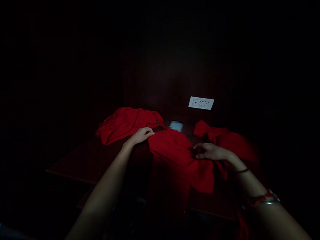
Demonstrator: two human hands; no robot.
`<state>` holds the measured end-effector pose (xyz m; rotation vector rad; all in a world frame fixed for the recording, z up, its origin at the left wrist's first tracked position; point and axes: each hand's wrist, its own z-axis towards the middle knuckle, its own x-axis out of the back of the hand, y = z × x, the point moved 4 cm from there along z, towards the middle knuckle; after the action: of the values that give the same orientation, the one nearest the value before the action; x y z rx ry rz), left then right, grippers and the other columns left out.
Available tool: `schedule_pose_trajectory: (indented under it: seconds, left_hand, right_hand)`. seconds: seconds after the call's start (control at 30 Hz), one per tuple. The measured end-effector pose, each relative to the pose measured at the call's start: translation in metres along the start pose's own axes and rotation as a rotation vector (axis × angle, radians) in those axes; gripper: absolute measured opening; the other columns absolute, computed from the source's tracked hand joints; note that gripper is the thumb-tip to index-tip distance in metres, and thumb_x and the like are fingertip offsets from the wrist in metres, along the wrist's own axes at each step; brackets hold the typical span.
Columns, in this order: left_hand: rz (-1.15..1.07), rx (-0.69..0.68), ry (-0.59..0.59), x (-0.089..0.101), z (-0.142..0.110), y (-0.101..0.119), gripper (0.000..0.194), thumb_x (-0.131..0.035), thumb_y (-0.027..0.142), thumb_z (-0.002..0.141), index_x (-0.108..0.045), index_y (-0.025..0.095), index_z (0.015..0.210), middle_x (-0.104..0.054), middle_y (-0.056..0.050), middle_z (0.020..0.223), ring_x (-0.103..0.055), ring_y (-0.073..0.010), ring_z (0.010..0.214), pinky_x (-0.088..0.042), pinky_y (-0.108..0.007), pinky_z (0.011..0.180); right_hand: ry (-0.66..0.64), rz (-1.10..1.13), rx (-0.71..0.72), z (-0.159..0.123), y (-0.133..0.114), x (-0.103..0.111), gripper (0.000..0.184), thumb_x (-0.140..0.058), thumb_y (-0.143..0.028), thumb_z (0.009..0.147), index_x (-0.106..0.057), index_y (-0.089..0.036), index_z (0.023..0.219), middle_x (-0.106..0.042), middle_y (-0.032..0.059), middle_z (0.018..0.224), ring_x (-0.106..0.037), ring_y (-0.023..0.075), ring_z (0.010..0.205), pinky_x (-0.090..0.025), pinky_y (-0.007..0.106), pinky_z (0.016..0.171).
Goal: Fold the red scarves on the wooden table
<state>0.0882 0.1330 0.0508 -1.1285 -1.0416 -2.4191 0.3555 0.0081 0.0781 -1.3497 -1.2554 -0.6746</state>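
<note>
- Red cloth [172,148] is lying rumpled across the middle of the table [74,166], between both hands, its long tail seeming to be hanging past the near edge. Good handling is probably depending on even tension from both sides, so that the creases are flattening and the tail's weight isn't dragging the rest.
- The right hand [210,151] is reaching over the cloth's right side, fingers loosely bent, a gap showing between forefinger and thumb; whether they're touching fabric, I cannot tell. A firmer hold on an edge is looking advisable here.
- The left hand [142,136] is meeting the cloth's far left corner, thumb and forefinger apparently pinching its edge; a light, steady pinch is likely serving best.
- Darkness is filling most of the room, a dim wall [172,71] standing behind.
- The dark tabletop is also bearing a fringed red cloth [130,124] leftward and another red cloth [236,145] rightward.
- A white socket plate [201,103] is showing on the wall.
- A pale blue item [176,127], pixelated, is sitting just beyond the middle cloth.
</note>
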Motion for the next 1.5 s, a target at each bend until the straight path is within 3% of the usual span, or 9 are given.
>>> schedule_pose_trajectory:
  seconds: [0.13, 0.27, 0.33, 0.5, 0.67, 0.87, 1.2, 1.37, 1.5]
  left_hand:
    - [0.039, 0.071, 0.312, 0.021, -0.002, -0.007, 0.029, -0.034, 0.034, 0.079, -0.053, 0.014, 0.074, -0.055, -0.003, 0.078, -0.049, -0.0134, 0.077, -0.038, -0.023, 0.073]
    - [-0.019, 0.143, 0.03, 0.022, -0.01, -0.011, 0.03, -0.044, 0.039, 0.073, -0.055, 0.016, 0.087, -0.057, -0.002, 0.088, -0.051, -0.0139, 0.081, -0.039, -0.022, 0.072]
    - [0.011, 0.183, -0.205, 0.017, -0.015, -0.012, 0.037, -0.057, 0.036, 0.061, -0.055, 0.018, 0.093, -0.058, -0.001, 0.093, -0.052, -0.0149, 0.084, -0.039, -0.021, 0.072]
    - [0.093, 0.186, -0.409, 0.015, -0.023, -0.007, 0.021, -0.048, 0.016, 0.056, -0.06, 0.016, 0.074, -0.06, 0.001, 0.074, -0.053, -0.0139, 0.07, -0.04, -0.02, 0.063]
    - [0.151, 0.253, -0.451, 0.026, -0.041, -0.005, 0.034, -0.038, 0.009, 0.05, -0.061, 0.017, 0.074, -0.062, 0.003, 0.075, -0.054, -0.0125, 0.07, -0.04, -0.017, 0.062]
    - [0.194, 0.328, -0.532, 0.039, -0.036, 0.007, 0.043, -0.037, 0.004, 0.054, -0.064, 0.019, 0.084, -0.064, 0.0, 0.084, -0.056, -0.013, 0.075, -0.041, -0.019, 0.067]
    - [0.253, -0.344, -0.535, -0.046, 0.022, 0.041, 0.036, -0.047, 0.006, 0.059, -0.061, 0.024, 0.086, -0.051, -0.001, 0.108, -0.043, -0.0168, 0.102, -0.029, -0.025, 0.09]
    - [0.343, -0.22, -0.218, -0.024, 0.036, 0.013, 0.024, -0.038, 0.007, 0.065, -0.055, 0.018, 0.078, -0.053, -0.004, 0.085, -0.048, -0.0166, 0.083, -0.037, -0.026, 0.076]
    - [0.335, 0.113, 0.25, 0.02, 0.045, -0.016, 0.027, -0.034, 0.003, 0.065, -0.05, 0.016, 0.083, -0.051, -0.006, 0.087, -0.046, -0.0177, 0.088, -0.036, -0.028, 0.08]
  right_hand:
    - [0.321, -0.044, -0.027, 0.009, -0.018, 0.016, 0.021, -0.047, -0.017, 0.069, -0.062, -0.013, 0.083, -0.062, 0.0063, 0.081, -0.055, 0.0163, 0.076, -0.04, 0.023, 0.069]
    - [0.973, 0.088, 0.034, -0.027, -0.023, 0.042, 0.028, -0.037, -0.029, 0.079, -0.058, -0.016, 0.089, -0.058, 0.008, 0.094, -0.052, 0.0179, 0.088, -0.038, 0.028, 0.078]
    - [0.83, 0.137, 0.181, -0.04, -0.031, 0.038, 0.029, -0.039, -0.035, 0.078, -0.058, -0.017, 0.091, -0.058, 0.007, 0.094, -0.053, 0.0174, 0.087, -0.038, 0.028, 0.078]
    - [-0.209, 0.285, 0.357, -0.051, -0.045, -0.005, 0.037, -0.047, -0.04, 0.073, -0.056, -0.017, 0.101, -0.062, 0.0036, 0.078, -0.057, 0.0143, 0.073, -0.043, 0.026, 0.068]
    - [0.198, 0.094, 0.204, -0.017, -0.032, -0.011, 0.041, -0.043, -0.04, 0.076, -0.052, -0.014, 0.107, -0.054, 0.0102, 0.106, -0.049, 0.0182, 0.096, -0.036, 0.03, 0.083]
    - [-0.116, -0.222, 0.064, 0.009, -0.029, -0.041, 0.028, -0.054, -0.029, 0.068, -0.058, -0.015, 0.092, -0.061, 0.0069, 0.087, -0.055, 0.0175, 0.077, -0.039, 0.023, 0.066]
    - [0.319, -0.356, 0.135, -0.026, -0.067, -0.004, 0.021, -0.041, -0.02, 0.072, -0.048, -0.016, 0.091, -0.052, 0.0091, 0.088, -0.051, 0.0146, 0.071, -0.035, 0.022, 0.062]
    - [-0.157, -0.199, 0.243, -0.036, -0.061, -0.031, 0.016, -0.045, -0.019, 0.069, -0.049, -0.016, 0.084, -0.052, 0.0029, 0.074, -0.047, 0.0113, 0.062, -0.035, 0.021, 0.056]
    - [-0.179, 0.01, 0.222, -0.033, -0.048, -0.029, 0.03, -0.05, -0.015, 0.062, -0.046, -0.014, 0.092, -0.05, 0.0003, 0.073, -0.044, 0.0091, 0.061, -0.036, 0.019, 0.055]
